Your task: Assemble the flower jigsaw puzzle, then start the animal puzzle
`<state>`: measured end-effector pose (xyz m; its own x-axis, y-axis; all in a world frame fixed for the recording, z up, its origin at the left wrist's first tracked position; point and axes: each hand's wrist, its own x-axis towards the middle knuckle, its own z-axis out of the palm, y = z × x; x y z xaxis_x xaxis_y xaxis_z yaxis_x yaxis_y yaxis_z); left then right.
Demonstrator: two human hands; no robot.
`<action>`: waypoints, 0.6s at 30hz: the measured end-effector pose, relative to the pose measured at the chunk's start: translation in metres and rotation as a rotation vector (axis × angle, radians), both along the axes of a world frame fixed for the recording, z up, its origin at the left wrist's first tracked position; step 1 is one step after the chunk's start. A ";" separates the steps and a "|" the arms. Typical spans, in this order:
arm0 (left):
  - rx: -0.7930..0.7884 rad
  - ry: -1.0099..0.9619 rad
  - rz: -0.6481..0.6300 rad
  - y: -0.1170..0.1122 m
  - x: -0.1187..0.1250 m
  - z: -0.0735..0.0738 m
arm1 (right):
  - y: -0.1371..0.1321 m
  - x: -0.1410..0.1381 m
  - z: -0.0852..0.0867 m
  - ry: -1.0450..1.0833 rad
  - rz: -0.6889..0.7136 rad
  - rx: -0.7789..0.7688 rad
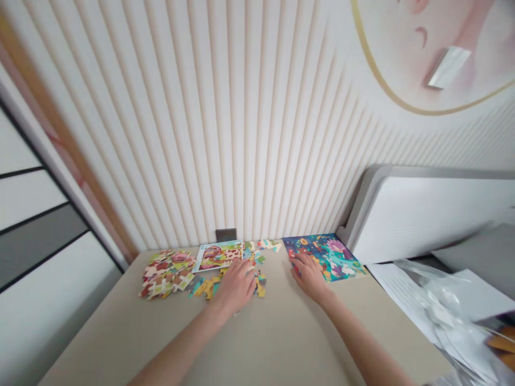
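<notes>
Well, the left hand (235,287) sits low over a scatter of loose jigsaw pieces (260,284), its fingers curled down among them. The back of the hand hides the fingertips, so I cannot tell whether it is pinching a piece. The right hand (309,277) is apart from it, toward 3 o'clock, with its fingers lightly spread and resting on the lower left corner of a blue puzzle (333,257), which lies flat and shows a busy, colourful scene.

Between the 2 hands, more loose pieces run up toward 12 o'clock, and a yellow cluster of pieces (207,288) lies just past the left hand at 10 o'clock. Beyond that cluster, a farm picture card (219,255) with a red barn lies tilted near the wall. Further round at 9 o'clock is a heap of red and cream jigsaw pieces (167,274), some overlapping. All of this lies on a beige tabletop (120,335), pushed up against a ribbed cream wall panel (241,134), with a small dark wall socket (225,235) just above the card.

Off at 3 o'clock, white papers and clear plastic wrap (436,305) lie beside the tabletop, below a white bed headboard (426,214). White and grey wardrobe doors (32,214) stand at 9 o'clock.
</notes>
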<state>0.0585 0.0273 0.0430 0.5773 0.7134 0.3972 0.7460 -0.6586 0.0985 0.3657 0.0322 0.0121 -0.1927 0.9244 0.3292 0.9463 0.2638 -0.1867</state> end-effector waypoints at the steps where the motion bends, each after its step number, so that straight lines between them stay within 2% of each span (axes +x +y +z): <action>1: 0.015 -0.004 0.049 0.002 -0.025 0.001 | 0.007 -0.024 0.002 0.010 0.088 -0.008; 5: 0.049 -0.029 0.243 0.005 -0.111 -0.004 | 0.036 -0.111 0.008 0.013 0.311 -0.019; 8: 0.054 -0.050 0.348 -0.005 -0.150 -0.016 | 0.055 -0.155 0.008 -0.028 0.376 -0.034; 10: 0.059 -0.062 0.370 -0.013 -0.163 -0.025 | 0.065 -0.173 0.009 -0.070 0.400 -0.046; 13: 0.087 -0.089 0.366 -0.016 -0.170 -0.037 | 0.076 -0.185 0.014 -0.144 0.414 -0.066; 16: 0.122 -0.134 0.354 -0.004 -0.170 -0.041 | 0.085 -0.186 0.025 -0.141 0.381 -0.047; 18: 0.131 -0.167 0.356 0.012 -0.167 -0.038 | 0.090 -0.183 0.035 -0.077 0.346 -0.021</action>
<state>-0.1088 0.0389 0.0047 0.2232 0.7939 0.5656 0.9104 -0.3772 0.1702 0.1824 0.1226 0.0469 -0.5190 0.8064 0.2835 0.8131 0.5680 -0.1271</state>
